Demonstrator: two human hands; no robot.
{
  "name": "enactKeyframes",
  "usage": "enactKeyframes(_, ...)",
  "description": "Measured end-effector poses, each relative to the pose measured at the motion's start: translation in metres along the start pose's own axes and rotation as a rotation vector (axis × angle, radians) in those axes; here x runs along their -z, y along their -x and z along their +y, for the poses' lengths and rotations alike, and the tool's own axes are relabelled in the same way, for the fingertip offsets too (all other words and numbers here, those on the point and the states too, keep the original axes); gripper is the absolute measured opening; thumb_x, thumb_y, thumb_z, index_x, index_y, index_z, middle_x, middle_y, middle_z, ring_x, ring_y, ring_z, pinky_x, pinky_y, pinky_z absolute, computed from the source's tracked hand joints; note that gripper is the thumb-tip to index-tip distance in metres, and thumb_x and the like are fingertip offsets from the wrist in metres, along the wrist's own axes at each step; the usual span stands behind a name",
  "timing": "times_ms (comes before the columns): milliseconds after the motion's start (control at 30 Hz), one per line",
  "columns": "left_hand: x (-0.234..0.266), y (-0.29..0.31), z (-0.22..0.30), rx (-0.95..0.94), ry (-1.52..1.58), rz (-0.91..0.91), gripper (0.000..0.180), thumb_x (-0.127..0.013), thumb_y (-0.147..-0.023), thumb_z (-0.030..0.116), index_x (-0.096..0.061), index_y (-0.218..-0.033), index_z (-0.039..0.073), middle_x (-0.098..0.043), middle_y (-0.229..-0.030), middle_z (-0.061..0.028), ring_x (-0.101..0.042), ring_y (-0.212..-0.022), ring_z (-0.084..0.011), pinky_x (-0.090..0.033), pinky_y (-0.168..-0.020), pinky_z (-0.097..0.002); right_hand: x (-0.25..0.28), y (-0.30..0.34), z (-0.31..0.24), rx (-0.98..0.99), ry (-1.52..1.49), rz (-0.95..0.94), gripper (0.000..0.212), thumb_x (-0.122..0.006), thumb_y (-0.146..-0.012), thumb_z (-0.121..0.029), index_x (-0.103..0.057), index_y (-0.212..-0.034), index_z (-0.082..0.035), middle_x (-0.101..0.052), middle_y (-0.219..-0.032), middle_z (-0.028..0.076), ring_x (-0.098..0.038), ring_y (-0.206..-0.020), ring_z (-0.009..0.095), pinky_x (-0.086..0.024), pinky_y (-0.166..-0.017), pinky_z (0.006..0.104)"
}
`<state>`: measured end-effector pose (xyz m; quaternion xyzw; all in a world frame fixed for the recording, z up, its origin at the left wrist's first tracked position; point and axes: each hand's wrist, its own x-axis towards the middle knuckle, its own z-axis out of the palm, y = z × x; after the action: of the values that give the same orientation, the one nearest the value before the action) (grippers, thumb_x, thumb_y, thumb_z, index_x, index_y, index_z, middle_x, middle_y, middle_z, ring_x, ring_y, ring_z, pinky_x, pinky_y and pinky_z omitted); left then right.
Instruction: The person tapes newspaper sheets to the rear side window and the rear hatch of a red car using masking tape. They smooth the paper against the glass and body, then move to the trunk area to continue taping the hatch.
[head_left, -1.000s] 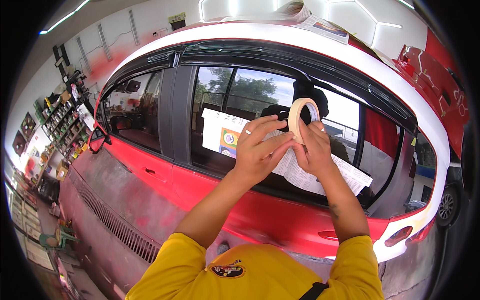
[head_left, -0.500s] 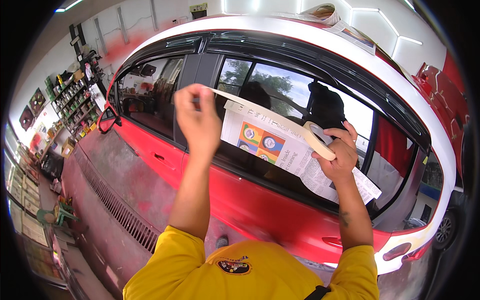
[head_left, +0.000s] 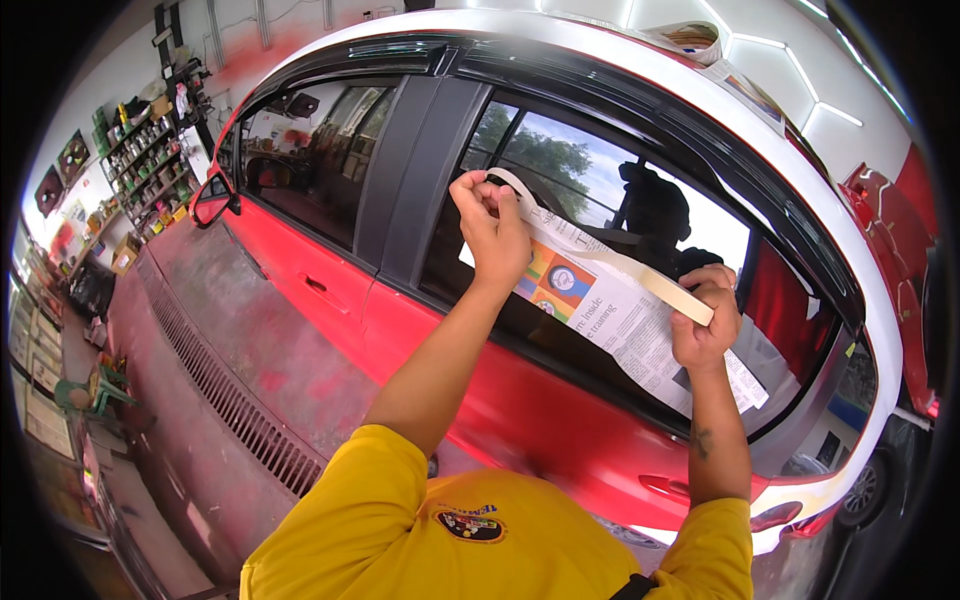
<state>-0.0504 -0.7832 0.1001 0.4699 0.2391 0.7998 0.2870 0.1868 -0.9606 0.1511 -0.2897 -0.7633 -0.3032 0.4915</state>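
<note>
The left hand [head_left: 493, 235] pinches the free end of the strip [head_left: 514, 186] between thumb and fingertips, and the right hand [head_left: 708, 325] is closed round the roll [head_left: 688, 302]. Half a second ago the strip ran taut, with the left hand out beyond the paper [head_left: 640, 335]; now that hand is in by the paper's upper left end, and the strip sags and curls near its fingers. The roll has turned too, from showing its hole to standing nearly edge-on. For the work in hand, this means a drawn-off length of tape, not parted from the roll, now spans the paper's upper part; whether any of it sticks cannot be told.

The strip is thin, matt and cream, bending like a ribbon; the roll shows a smooth, pale yellow band. Behind them the paper, a long slanting piece of newsprint with coloured squares, lies against the dark, glossy window [head_left: 548, 160], which mirrors trees and sky. Around the glass come a dull black pillar [head_left: 412, 185] and a shiny, curved visor [head_left: 610, 85]. Below, the door [head_left: 425, 345] is smooth red; above, the roof edge [head_left: 560, 27] is white. Farther out, a slotted grate [head_left: 232, 405] crosses the stained floor [head_left: 285, 345].
</note>
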Motion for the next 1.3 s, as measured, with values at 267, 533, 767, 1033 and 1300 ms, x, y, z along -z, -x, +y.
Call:
enactKeyframes(267, 0.034, -0.026, 0.006, 0.236, 0.167, -0.28, 0.015, -0.055, -0.111, 0.004, -0.051, -0.126, 0.004, -0.061, -0.105, -0.0047, -0.064, -0.086, -0.0116, -0.055, -0.08, -0.0291, 0.02, 0.019, 0.005, -0.018, -0.041, -0.102, 0.037, -0.079, -0.102, -0.031, -0.057, -0.101, -0.002, -0.069, -0.091, 0.018, -0.063, -0.079, 0.029, -0.049, -0.08, 0.0415)
enactKeyframes(533, 0.037, -0.046, 0.018, 0.254, -0.075, -0.432, 0.012, -0.058, -0.114, 0.011, -0.056, -0.11, 0.0, -0.065, -0.102, -0.0091, -0.077, -0.085, -0.0167, -0.064, -0.076, -0.0294, 0.031, 0.035, 0.009, -0.27, -0.209, 0.086, 0.042, -0.066, -0.107, -0.038, -0.057, -0.092, 0.0, -0.062, -0.086, 0.012, -0.06, -0.091, 0.025, -0.046, -0.083, 0.036)
enactKeyframes(767, 0.037, -0.042, 0.02, 0.312, -0.088, -0.294, 0.007, -0.06, -0.111, 0.004, -0.058, -0.11, -0.002, -0.067, -0.1, -0.011, -0.077, -0.083, -0.0175, -0.063, -0.074, -0.0299, 0.025, 0.016, -0.001, -0.089, 0.004, -0.036, 0.043, -0.071, -0.099, -0.035, -0.064, -0.08, 0.003, -0.063, -0.077, 0.016, -0.067, -0.088, 0.033, -0.051, -0.077, 0.0408)
enactKeyframes(1033, 0.036, -0.038, 0.012, 0.266, -0.166, -0.233, 0.005, -0.062, -0.109, 0.002, -0.061, -0.105, -0.002, -0.072, -0.091, -0.0107, -0.075, -0.08, -0.0159, -0.062, -0.072, -0.0305, 0.023, 0.011, -0.004, -0.057, 0.017, -0.048, 0.039, -0.071, -0.098, -0.03, -0.062, -0.078, 0.002, -0.061, -0.073, 0.015, -0.067, -0.085, 0.034, -0.051, -0.076, 0.0405)
enactKeyframes(1300, 0.03, -0.038, 0.016, 0.283, -0.211, -0.21, 0.006, -0.064, -0.107, 0.001, -0.062, -0.103, -0.002, -0.073, -0.09, -0.0104, -0.075, -0.079, -0.0152, -0.062, -0.072, -0.0292, 0.024, 0.013, -0.004, -0.064, 0.02, -0.053, 0.04, -0.072, -0.098, -0.03, -0.06, -0.077, 0.001, -0.06, -0.074, 0.015, -0.067, -0.084, 0.033, -0.051, -0.075, 0.0401)
